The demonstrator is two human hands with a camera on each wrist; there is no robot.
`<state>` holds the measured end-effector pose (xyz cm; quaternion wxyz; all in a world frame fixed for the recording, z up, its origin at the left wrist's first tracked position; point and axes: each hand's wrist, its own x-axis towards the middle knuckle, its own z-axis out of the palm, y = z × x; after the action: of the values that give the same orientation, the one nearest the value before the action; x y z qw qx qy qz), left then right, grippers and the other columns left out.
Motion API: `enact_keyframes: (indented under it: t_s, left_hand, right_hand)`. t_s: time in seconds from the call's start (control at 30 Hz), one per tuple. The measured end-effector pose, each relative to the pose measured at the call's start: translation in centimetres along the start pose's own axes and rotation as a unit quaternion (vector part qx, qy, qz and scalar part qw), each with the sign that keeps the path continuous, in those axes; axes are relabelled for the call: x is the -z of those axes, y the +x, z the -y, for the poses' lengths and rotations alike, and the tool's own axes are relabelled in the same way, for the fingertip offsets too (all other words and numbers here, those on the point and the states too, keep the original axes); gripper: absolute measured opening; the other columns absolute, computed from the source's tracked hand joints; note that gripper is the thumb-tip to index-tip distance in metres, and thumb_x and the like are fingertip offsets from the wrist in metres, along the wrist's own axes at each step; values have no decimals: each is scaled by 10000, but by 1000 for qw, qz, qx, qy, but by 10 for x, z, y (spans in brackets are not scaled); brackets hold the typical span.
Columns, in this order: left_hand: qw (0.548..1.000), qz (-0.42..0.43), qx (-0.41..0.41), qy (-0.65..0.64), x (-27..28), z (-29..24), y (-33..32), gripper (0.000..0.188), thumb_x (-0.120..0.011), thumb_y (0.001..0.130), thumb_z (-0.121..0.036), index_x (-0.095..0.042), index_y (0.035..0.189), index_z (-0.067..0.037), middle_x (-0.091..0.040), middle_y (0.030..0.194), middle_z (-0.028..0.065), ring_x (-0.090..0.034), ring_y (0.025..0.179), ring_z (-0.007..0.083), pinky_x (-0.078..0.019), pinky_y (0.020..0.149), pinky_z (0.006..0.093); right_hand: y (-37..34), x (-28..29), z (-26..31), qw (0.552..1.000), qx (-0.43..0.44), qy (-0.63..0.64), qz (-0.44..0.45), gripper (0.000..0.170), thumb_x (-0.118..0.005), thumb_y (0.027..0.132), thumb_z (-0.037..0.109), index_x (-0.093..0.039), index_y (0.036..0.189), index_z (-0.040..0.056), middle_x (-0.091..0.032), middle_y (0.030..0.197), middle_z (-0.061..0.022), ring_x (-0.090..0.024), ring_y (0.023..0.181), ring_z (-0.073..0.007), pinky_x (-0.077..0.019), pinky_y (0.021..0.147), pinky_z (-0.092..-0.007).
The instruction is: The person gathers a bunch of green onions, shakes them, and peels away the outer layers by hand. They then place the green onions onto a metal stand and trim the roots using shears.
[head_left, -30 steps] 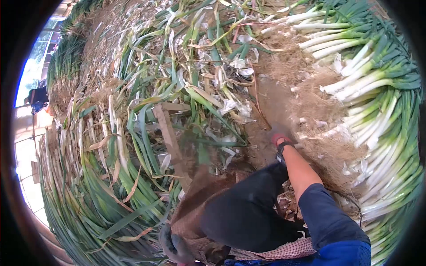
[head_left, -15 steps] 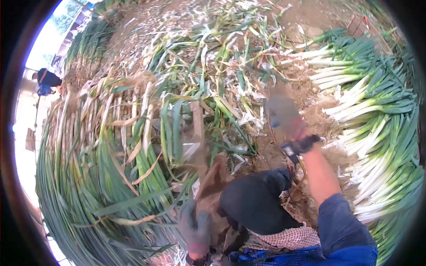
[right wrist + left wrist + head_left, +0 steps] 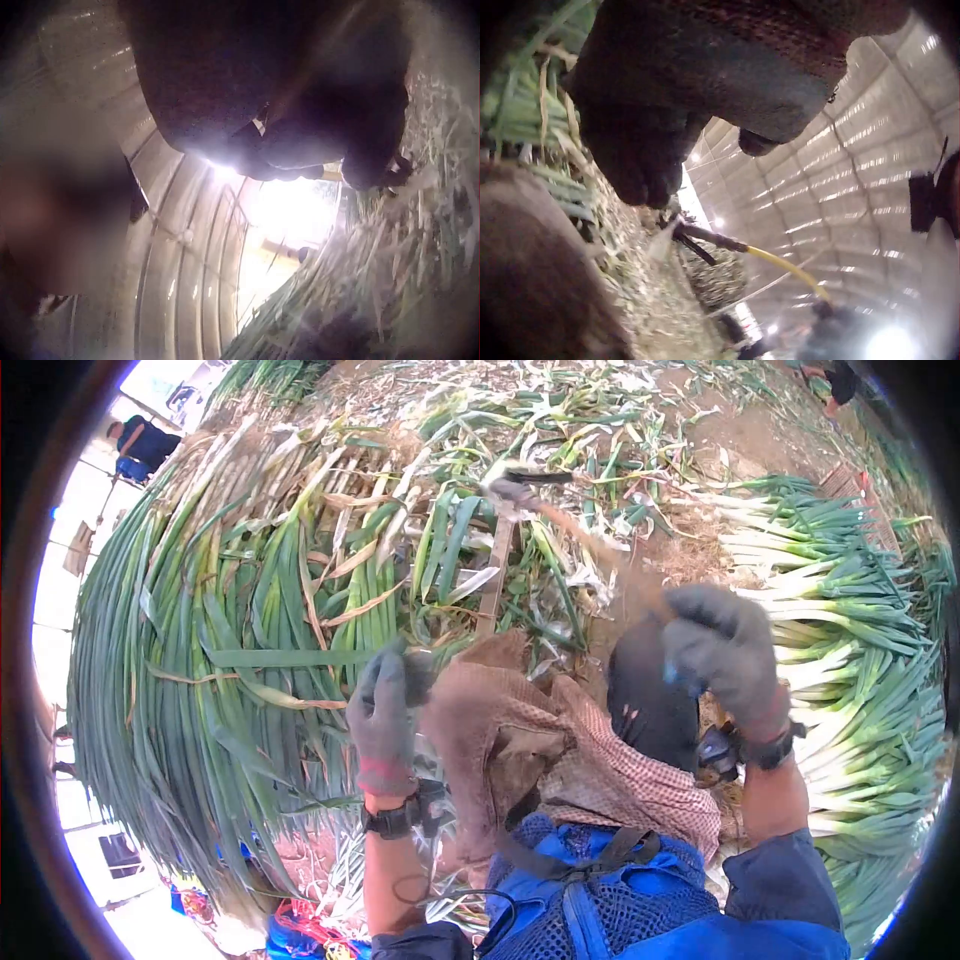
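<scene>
My gloved right hand is raised above my knee, fingers curled round a thin yellowish hose. A dark gun-like nozzle with a black lever sits at the hose's far end, up and to the left in the head view and blurred. My gloved left hand hovers at the edge of the unpeeled leek pile with its fingers loosely bent, holding nothing. Beside it, brown sacking and a checked cloth cover my lap.
Peeled leeks lie in a long row on the right, white ends inward. A wooden slat rises between the pile and the leaf litter. One person is at the far left, another at the far right.
My right hand rises from the ground near my foot, bringing the hose and its nozzle up. The left hand moves up from beside my lap to the leek pile's edge.
</scene>
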<state>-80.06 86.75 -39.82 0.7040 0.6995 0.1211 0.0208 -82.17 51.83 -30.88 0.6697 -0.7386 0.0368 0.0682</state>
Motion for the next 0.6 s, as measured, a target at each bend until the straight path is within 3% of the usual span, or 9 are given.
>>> enact_keyframes:
  t_s: [0.03,0.13,0.2,0.27,0.3,0.37,0.43,0.5,0.6]
  left_hand:
    - [996,66,31,-56,-8,-17,-10,450,-528,1084,-354,-591,1363,-6,-706,1156,128,-692,930,198,-568,796,326]
    - [937,122,129,-302,-38,-22,-14,646,-472,1064,-541,-449,1482,-49,-617,1287,194,-689,987,281,-581,789,407]
    - [927,54,147,-341,-59,-33,-27,655,-543,1038,-554,-477,1457,-56,-665,1227,182,-698,983,275,-591,822,403]
    - [960,29,117,-251,-60,1,-27,436,-603,1029,-358,-550,1306,-26,-673,1114,135,-681,945,249,-577,813,372]
    - [973,13,105,-207,-59,15,-30,326,-633,1024,-259,-587,1231,-11,-678,1058,112,-672,926,235,-570,808,356]
    - [978,84,89,-166,-67,17,-49,190,-670,973,-99,-602,1112,11,-688,981,66,-676,872,224,-563,787,347]
    - [997,82,0,3,-92,12,-81,169,-649,978,-77,-601,1119,3,-688,976,74,-681,843,219,-559,758,381]
    - [985,100,-45,-133,-131,57,-110,219,-679,918,-37,-644,1128,16,-722,980,95,-709,851,241,-561,795,378]
    - [987,142,-74,30,-135,38,-120,294,-701,872,-20,-630,1153,28,-743,1027,167,-738,930,326,-561,824,410]
  right_hand:
    - [-9,-14,-3,1000,14,-4,16,329,-713,922,234,-727,1118,-30,-667,790,-15,-578,703,-41,-463,621,-225]
    - [-33,-45,-19,978,119,-105,138,344,-701,928,246,-713,1133,-30,-722,884,-129,-689,775,-241,-534,739,-370]
    - [-47,-54,-33,961,123,-156,192,355,-689,932,264,-708,1150,-16,-725,955,-189,-702,855,-347,-539,806,-445]
    - [-53,-56,-42,947,77,-219,223,364,-684,932,285,-710,1156,-1,-714,1010,-222,-687,926,-396,-531,847,-490]
    - [-48,-50,-28,926,74,-286,237,469,-696,929,355,-665,1241,5,-711,1083,-207,-682,1001,-375,-519,879,-489]
    - [-39,-48,-20,913,144,-359,130,600,-716,919,402,-593,1338,-8,-677,1190,-221,-657,1089,-384,-503,936,-480]
    - [-27,-49,-23,887,212,-406,65,742,-740,901,451,-513,1421,-27,-633,1288,-238,-624,1174,-396,-481,999,-468]
    - [-3,-55,-43,856,286,-428,34,892,-765,876,501,-423,1488,-51,-577,1375,-259,-583,1256,-412,-454,1067,-453]
    - [8,-69,-73,971,118,-186,94,976,-792,843,535,-398,1496,-72,-540,1413,-287,-535,1323,-424,-395,1148,-450]
